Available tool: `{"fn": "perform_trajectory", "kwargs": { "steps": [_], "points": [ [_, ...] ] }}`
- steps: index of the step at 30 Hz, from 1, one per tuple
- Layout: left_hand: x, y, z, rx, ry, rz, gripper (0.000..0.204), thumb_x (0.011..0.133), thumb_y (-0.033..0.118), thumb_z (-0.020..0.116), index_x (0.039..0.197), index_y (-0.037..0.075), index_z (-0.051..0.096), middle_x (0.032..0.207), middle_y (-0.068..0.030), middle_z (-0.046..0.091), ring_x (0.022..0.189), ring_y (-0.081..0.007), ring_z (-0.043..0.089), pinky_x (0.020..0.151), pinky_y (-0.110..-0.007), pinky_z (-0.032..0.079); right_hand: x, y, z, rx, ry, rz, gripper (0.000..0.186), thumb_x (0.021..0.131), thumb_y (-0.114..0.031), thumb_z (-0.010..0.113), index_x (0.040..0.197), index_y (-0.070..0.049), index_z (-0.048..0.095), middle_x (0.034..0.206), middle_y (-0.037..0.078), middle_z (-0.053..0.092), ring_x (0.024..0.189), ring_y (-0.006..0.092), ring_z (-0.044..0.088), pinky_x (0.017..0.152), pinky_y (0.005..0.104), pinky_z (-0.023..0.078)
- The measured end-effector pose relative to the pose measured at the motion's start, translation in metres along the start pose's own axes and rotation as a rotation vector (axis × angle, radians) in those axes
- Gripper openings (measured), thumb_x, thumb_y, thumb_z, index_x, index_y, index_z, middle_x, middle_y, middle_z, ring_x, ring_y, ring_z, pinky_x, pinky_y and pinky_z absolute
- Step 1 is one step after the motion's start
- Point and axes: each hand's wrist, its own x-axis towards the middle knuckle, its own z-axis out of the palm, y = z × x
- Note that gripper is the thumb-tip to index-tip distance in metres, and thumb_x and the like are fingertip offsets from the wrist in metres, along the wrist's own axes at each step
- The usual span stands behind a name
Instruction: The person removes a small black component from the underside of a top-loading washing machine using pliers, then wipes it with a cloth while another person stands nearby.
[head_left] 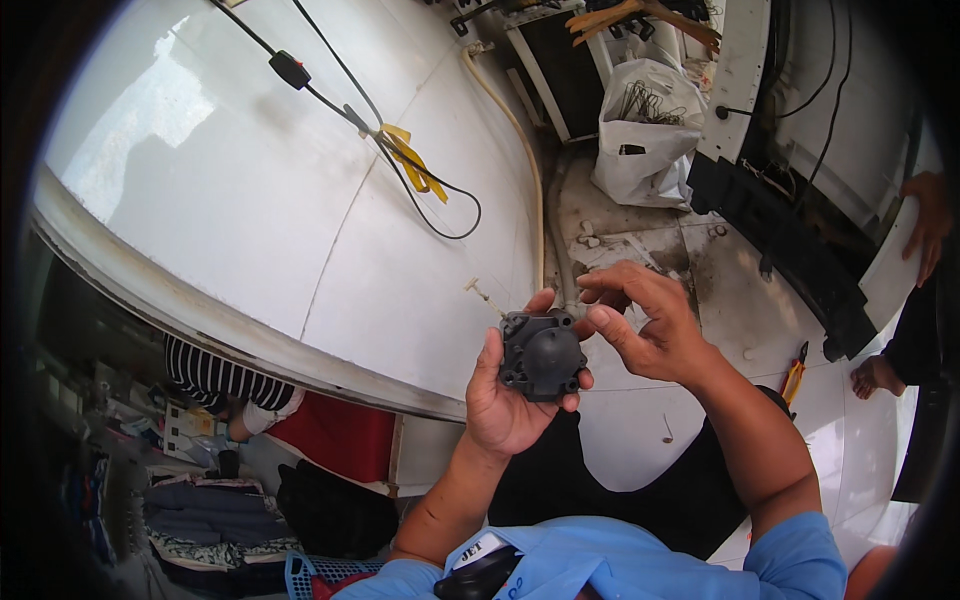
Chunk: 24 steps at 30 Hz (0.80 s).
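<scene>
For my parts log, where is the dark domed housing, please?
In the head view, right of centre, the domed housing is in the left hand, beside the right hand.

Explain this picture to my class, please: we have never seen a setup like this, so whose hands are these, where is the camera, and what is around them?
There is no robot here. One person works with two bare hands, and a wide fisheye camera on their head looks down, so straight edges bend near the rim. The left hand holds a dark, domed part. The right hand is raised beside it, fingers bent; whether they touch it is hard to tell. On the floor are a white bag containing wires and a yellow-handled tool. A black cable lies against the white surface at upper left. At the right edge, another person's hand shows.
</scene>
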Motion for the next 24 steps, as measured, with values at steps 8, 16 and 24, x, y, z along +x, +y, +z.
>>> {"fn": "perform_trajectory", "kwargs": {
  "steps": [8,16,24],
  "points": [
    [-0.014,-0.004,0.005,0.032,-0.015,-0.114,0.068,0.101,0.05,0.052,0.153,0.013,0.029,0.143,-0.0295,0.046,0.092,-0.0335,0.07,0.063,-0.031,0.06,0.001,0.003,0.004,0.138,-0.041,0.072,0.03,0.1,-0.023,0.062,0.119,0.0,0.066,0.1,0.011,0.068,0.087,0.0185,0.067,0.075,0.0306,0.054],
    [-0.021,-0.004,0.021,0.706,0.292,-0.088,0.043,0.089,0.018,0.077,0.119,0.002,0.05,0.099,-0.0125,0.065,0.065,-0.0157,0.067,0.045,-0.023,0.049,-0.001,-0.008,-0.003,0.325,-0.037,0.235,0.029,0.101,-0.025,0.064,0.118,-0.002,0.069,0.094,0.007,0.066,0.083,0.0128,0.063,0.073,0.0286,0.052],
    [-0.029,-0.001,0.024,0.9,0.359,-0.022,0.041,0.087,0.023,0.081,0.112,0.002,0.058,0.08,-0.0035,0.064,0.054,-0.0066,0.057,0.046,-0.02,0.046,0.005,-0.01,-0.009,0.131,-0.065,0.111,0.015,0.092,-0.014,0.075,0.099,-0.001,0.076,0.075,0.004,0.063,0.072,0.0134,0.059,0.067,0.0296,0.049]
  ]
}}
